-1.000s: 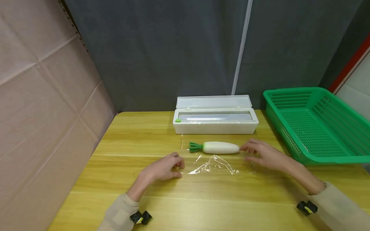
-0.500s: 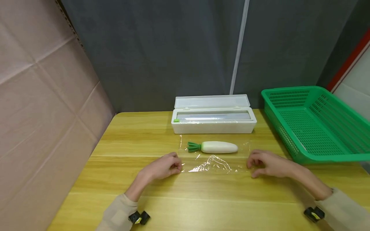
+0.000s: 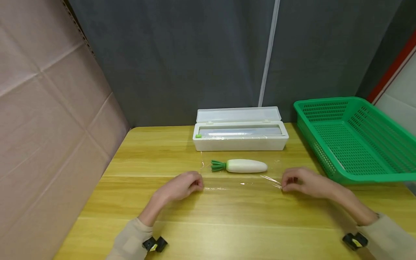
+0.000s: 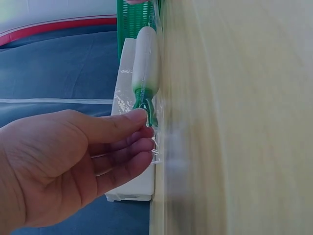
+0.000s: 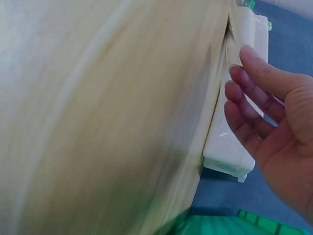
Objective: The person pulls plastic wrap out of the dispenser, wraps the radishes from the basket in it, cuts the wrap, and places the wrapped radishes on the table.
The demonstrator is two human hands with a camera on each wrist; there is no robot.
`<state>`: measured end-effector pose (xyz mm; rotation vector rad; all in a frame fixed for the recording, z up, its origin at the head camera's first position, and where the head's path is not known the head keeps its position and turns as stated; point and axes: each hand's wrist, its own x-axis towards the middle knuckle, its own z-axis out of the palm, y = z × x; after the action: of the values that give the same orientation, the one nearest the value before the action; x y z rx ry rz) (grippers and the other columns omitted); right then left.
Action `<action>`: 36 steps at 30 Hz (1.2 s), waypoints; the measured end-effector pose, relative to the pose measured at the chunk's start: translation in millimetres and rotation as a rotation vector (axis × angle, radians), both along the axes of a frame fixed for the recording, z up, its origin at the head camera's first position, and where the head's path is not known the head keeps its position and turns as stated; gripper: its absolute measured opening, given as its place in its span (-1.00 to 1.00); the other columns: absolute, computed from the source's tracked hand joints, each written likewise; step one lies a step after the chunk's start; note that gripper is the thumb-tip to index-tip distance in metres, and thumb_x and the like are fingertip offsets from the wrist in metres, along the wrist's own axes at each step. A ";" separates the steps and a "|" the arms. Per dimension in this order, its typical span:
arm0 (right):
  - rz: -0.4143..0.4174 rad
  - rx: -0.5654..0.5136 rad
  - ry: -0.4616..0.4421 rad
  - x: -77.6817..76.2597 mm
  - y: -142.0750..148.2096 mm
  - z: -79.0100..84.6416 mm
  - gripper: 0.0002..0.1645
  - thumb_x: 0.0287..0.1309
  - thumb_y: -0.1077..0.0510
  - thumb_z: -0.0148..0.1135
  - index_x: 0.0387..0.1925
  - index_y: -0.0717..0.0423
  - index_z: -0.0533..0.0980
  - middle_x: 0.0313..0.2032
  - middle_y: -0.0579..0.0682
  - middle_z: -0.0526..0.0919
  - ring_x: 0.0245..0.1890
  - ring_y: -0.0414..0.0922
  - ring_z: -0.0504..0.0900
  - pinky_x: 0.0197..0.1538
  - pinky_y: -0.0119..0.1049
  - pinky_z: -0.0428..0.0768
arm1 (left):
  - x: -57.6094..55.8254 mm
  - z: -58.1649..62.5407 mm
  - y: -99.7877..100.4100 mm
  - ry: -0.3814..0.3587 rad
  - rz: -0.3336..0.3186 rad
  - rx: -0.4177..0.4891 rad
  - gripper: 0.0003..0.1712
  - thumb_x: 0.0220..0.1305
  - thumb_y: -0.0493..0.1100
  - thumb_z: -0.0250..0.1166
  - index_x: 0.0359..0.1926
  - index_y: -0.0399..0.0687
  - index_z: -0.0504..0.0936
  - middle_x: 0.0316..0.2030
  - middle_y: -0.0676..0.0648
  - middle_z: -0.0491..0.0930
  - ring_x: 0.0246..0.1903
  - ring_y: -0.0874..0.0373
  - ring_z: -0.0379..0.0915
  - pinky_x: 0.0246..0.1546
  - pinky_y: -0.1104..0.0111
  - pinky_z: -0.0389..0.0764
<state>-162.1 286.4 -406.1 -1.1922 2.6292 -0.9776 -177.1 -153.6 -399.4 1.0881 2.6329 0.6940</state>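
A white radish (image 3: 247,166) with a green leafy end lies on a sheet of clear cling film (image 3: 242,183), leaves toward the left. My left hand (image 3: 185,186) pinches the film's near left corner; the left wrist view shows thumb and fingertips meeting around the film's edge, in front of the radish leaves (image 4: 145,105). At the near right corner, my right hand (image 3: 303,182) pinches the film, and bright creases run from its fingertips toward the radish. Behind the radish stands a white cling film box (image 3: 240,144), its lid raised and the roll showing inside.
A green plastic basket (image 3: 328,162) stands at the right of the wooden table (image 3: 227,224), near my right hand. A dark curtain (image 3: 182,65) hangs behind the table, and a pale cloth wall (image 3: 58,126) rises on the left.
My right hand has moved from the radish's tip toward me and right, to the film's near corner. The film's wrinkled near edge has become flatter and straighter. The left hand stayed nearly in place.
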 end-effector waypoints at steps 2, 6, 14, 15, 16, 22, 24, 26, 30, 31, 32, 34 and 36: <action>-0.036 0.009 0.002 0.6 1.1 3.6 -0.86 0.23 0.19 0.41 -0.33 -0.15 0.62 -0.34 -0.36 0.63 -0.34 -0.37 0.55 -0.27 -0.37 0.60 | -0.7 1.2 -0.6 0.013 0.008 0.004 -0.87 0.39 -0.35 0.28 -0.31 -0.06 0.62 -0.35 0.11 0.57 -0.35 0.30 0.42 -0.26 0.41 0.57; -0.086 0.028 0.013 1.1 2.7 11.4 -0.88 0.24 0.16 0.39 -0.32 -0.17 0.63 -0.32 -0.38 0.64 -0.31 -0.37 0.57 -0.24 -0.37 0.61 | -2.2 4.9 -0.9 0.025 0.022 0.007 -0.87 0.41 -0.37 0.25 -0.29 -0.08 0.60 -0.35 0.08 0.57 -0.36 0.26 0.43 -0.30 0.41 0.57; -0.125 -0.029 0.048 -2.6 2.7 19.1 -0.84 0.19 0.29 0.39 -0.32 -0.06 0.63 -0.36 -0.31 0.67 -0.34 -0.35 0.58 -0.23 -0.43 0.60 | -7.3 16.9 -0.1 0.024 0.078 0.018 -0.90 0.44 -0.35 0.21 -0.26 -0.11 0.57 -0.33 -0.05 0.59 -0.35 0.20 0.41 -0.29 0.36 0.57; -0.139 -0.035 0.050 -3.1 2.5 19.6 -0.83 0.18 0.30 0.39 -0.32 -0.05 0.62 -0.36 -0.30 0.66 -0.35 -0.35 0.58 -0.24 -0.42 0.60 | -8.3 18.4 -0.2 0.027 0.083 0.025 -0.90 0.45 -0.35 0.20 -0.26 -0.12 0.57 -0.32 -0.06 0.60 -0.35 0.20 0.42 -0.29 0.36 0.57; -0.156 -0.038 0.057 -3.8 2.3 20.0 -0.83 0.18 0.30 0.39 -0.31 -0.04 0.62 -0.36 -0.29 0.66 -0.35 -0.34 0.58 -0.24 -0.42 0.60 | -9.4 19.7 -0.3 0.029 0.088 0.031 -0.90 0.45 -0.34 0.20 -0.26 -0.13 0.57 -0.32 -0.08 0.60 -0.35 0.20 0.42 -0.30 0.35 0.57; -0.289 -0.030 0.064 -10.9 2.4 22.7 -0.97 0.26 0.24 0.34 -0.30 0.07 0.63 -0.38 -0.20 0.66 -0.38 -0.25 0.56 -0.27 -0.39 0.58 | -16.7 26.2 -0.2 0.047 0.127 0.083 -0.91 0.48 -0.33 0.16 -0.25 -0.19 0.53 -0.34 -0.11 0.55 -0.36 0.18 0.38 -0.33 0.34 0.51; -0.332 -0.032 0.064 -13.8 1.8 23.6 -0.96 0.30 0.22 0.32 -0.30 0.11 0.62 -0.39 -0.14 0.65 -0.39 -0.25 0.54 -0.29 -0.38 0.56 | -19.5 27.6 0.6 0.060 0.140 0.099 -0.90 0.49 -0.33 0.14 -0.25 -0.18 0.50 -0.34 -0.11 0.52 -0.37 0.17 0.35 -0.35 0.33 0.48; -0.372 -0.040 0.074 -16.5 0.4 24.1 -0.93 0.32 0.21 0.31 -0.29 0.14 0.62 -0.40 -0.09 0.65 -0.40 -0.26 0.51 -0.31 -0.38 0.54 | -22.6 28.1 1.8 0.072 0.150 0.112 -0.90 0.51 -0.33 0.12 -0.24 -0.18 0.50 -0.33 -0.12 0.52 -0.38 0.15 0.34 -0.36 0.32 0.47; -0.435 -0.061 0.095 -21.0 -4.2 24.6 -0.95 0.33 0.24 0.30 -0.27 0.16 0.63 -0.40 -0.04 0.65 -0.41 -0.26 0.52 -0.33 -0.40 0.53 | -29.4 27.4 5.4 0.119 0.168 0.126 -0.92 0.50 -0.32 0.13 -0.19 -0.21 0.54 -0.27 -0.16 0.58 -0.35 0.12 0.36 -0.31 0.30 0.51; -0.451 -0.062 0.094 -21.8 -5.3 24.9 -0.95 0.33 0.24 0.30 -0.26 0.16 0.63 -0.40 -0.03 0.66 -0.40 -0.25 0.53 -0.32 -0.41 0.52 | -31.2 26.9 6.4 0.136 0.171 0.130 -0.92 0.50 -0.32 0.14 -0.18 -0.23 0.55 -0.26 -0.16 0.58 -0.34 0.12 0.37 -0.30 0.30 0.52; -0.466 -0.060 0.097 -22.5 -6.5 25.2 -0.95 0.34 0.23 0.30 -0.25 0.16 0.63 -0.40 -0.03 0.66 -0.40 -0.25 0.53 -0.32 -0.42 0.52 | -33.0 26.5 7.4 0.157 0.176 0.130 -0.93 0.49 -0.32 0.16 -0.18 -0.23 0.56 -0.27 -0.14 0.58 -0.33 0.12 0.38 -0.29 0.30 0.53; -0.489 -0.063 0.096 -24.4 -8.6 25.3 -0.93 0.34 0.23 0.30 -0.24 0.16 0.64 -0.39 -0.03 0.67 -0.40 -0.24 0.53 -0.33 -0.43 0.51 | -36.2 25.6 9.0 0.193 0.191 0.138 -0.94 0.47 -0.33 0.19 -0.20 -0.24 0.58 -0.29 -0.10 0.57 -0.32 0.12 0.40 -0.28 0.30 0.56; -0.512 -0.061 0.111 -26.8 -10.2 24.6 -0.92 0.34 0.21 0.30 -0.25 0.17 0.64 -0.41 -0.04 0.66 -0.41 -0.24 0.51 -0.35 -0.42 0.48 | -39.3 24.5 10.1 0.225 0.207 0.146 -0.95 0.44 -0.33 0.22 -0.22 -0.24 0.59 -0.30 -0.07 0.57 -0.33 0.11 0.42 -0.30 0.31 0.57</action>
<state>-188.9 276.2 -381.5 -0.5967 3.0915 -1.0892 -216.4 -143.5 -374.9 0.9911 2.9584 0.8628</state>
